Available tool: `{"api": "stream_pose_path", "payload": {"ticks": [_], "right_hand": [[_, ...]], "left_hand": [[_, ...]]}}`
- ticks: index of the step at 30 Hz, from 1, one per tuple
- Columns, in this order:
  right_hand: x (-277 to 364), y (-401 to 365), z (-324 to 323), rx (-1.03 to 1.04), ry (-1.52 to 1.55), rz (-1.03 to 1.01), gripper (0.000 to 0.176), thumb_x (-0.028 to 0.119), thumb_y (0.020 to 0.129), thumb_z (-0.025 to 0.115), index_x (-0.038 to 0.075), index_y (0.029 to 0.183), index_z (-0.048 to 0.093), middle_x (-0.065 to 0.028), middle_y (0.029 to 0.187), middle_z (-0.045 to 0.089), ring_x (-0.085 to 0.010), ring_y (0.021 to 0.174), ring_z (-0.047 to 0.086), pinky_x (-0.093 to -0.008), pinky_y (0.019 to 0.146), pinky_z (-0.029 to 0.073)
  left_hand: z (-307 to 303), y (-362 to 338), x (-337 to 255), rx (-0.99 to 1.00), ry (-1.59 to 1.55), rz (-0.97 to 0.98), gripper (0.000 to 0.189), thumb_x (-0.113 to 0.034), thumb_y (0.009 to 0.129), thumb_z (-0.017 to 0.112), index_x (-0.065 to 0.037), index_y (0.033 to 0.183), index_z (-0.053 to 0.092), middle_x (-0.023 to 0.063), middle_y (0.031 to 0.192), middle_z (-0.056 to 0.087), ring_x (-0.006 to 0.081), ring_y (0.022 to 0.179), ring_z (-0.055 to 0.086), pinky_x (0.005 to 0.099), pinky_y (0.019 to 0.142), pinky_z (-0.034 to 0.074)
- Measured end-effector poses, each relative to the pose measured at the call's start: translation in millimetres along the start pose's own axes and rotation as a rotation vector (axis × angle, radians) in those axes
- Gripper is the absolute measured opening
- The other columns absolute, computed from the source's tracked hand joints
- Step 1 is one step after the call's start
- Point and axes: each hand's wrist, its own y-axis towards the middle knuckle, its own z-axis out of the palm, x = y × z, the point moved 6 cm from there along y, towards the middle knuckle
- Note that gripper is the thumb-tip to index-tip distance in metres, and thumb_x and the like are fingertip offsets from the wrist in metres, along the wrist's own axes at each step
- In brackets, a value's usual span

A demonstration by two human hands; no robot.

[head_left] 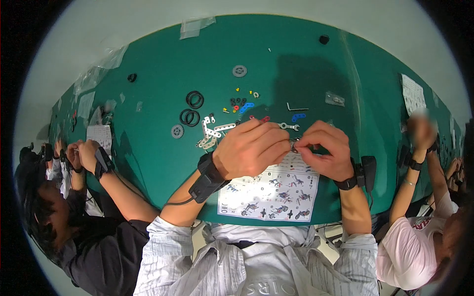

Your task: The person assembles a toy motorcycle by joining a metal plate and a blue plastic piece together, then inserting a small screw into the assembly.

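Observation:
My left hand (254, 148) and my right hand (326, 150) meet over the top of a printed instruction sheet (266, 202). Both are closed, thumbs and fingertips pinching a small metal piece (295, 145) between them; the fingers hide most of it, so its exact kind does not show. Just beyond the fingertips lies a small silver wrench (290, 127). A red piece (265, 119) peeks out past my left hand. Silver perforated strips (213, 133) lie left of that hand. A blue piece (298, 118) and a hex key (297, 109) are farther up.
Black rubber rings (201, 102), grey wheels (239, 71) and small yellow pieces (238, 90) are scattered on the green table (163, 163). A clear plastic bag (335, 98) lies to the right. One person's hand (89, 155) works at far left; another's raised hand (422, 135) is at right.

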Motion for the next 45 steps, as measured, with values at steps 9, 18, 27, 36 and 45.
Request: {"api": "stream_pose_path", "payload": {"ticks": [9, 18, 27, 36, 45], "right_hand": [[-2.1, -1.8, -5.9, -0.060, -0.006, 0.016, 0.019, -0.007, 0.068, 0.076, 0.004, 0.082, 0.068, -0.0061, 0.080, 0.066, -0.0171, 0.066, 0.064, -0.0285, 0.056, 0.049], [-38.3, -8.5, -13.3, 0.014, -0.141, 0.265, 0.016, -0.003, 0.069, 0.072, 0.004, 0.081, 0.063, -0.0052, 0.082, 0.065, -0.0179, 0.064, 0.061, -0.0281, 0.057, 0.049], [-33.1, -9.9, 14.6, 0.180, -0.323, 0.129, 0.015, 0.005, 0.070, 0.072, 0.007, 0.082, 0.064, -0.0068, 0.086, 0.064, -0.0270, 0.074, 0.063, -0.0381, 0.060, 0.052], [-24.9, -8.1, 1.3, 0.007, 0.213, 0.421, 0.026, 0.004, 0.078, 0.079, 0.004, 0.103, 0.070, -0.0026, 0.088, 0.066, -0.0094, 0.073, 0.064, -0.0240, 0.061, 0.049], [-41.7, -18.8, 12.5, -0.145, 0.539, 0.470, 0.022, -0.003, 0.085, 0.075, -0.004, 0.106, 0.067, -0.0075, 0.096, 0.070, -0.0100, 0.084, 0.068, -0.0222, 0.071, 0.055]], "left_hand": [[2.7, -1.1, 1.7, 0.027, -0.053, -0.041, 0.032, -0.009, 0.066, 0.081, -0.006, 0.094, 0.067, 0.0060, 0.098, 0.067, 0.0231, 0.088, 0.068, 0.0340, 0.069, 0.054], [2.1, -4.0, 20.1, 0.000, -0.060, -0.115, 0.029, -0.005, 0.068, 0.081, -0.007, 0.091, 0.063, 0.0038, 0.097, 0.067, 0.0215, 0.083, 0.066, 0.0324, 0.068, 0.052], [-0.2, -9.9, 39.9, -0.081, -0.374, -0.436, 0.023, 0.004, 0.074, 0.075, -0.003, 0.092, 0.063, 0.0079, 0.095, 0.068, 0.0216, 0.081, 0.068, 0.0314, 0.069, 0.053], [40.5, -37.3, 46.2, -0.141, -1.264, -1.007, 0.002, -0.001, 0.096, 0.061, 0.001, 0.096, 0.062, 0.0072, 0.103, 0.065, 0.0134, 0.088, 0.067, 0.0263, 0.075, 0.052], [57.3, -35.7, 34.5, -0.020, -1.283, -0.996, 0.004, 0.001, 0.098, 0.059, 0.002, 0.099, 0.062, 0.0044, 0.100, 0.064, 0.0095, 0.087, 0.060, 0.0244, 0.076, 0.048]]}}
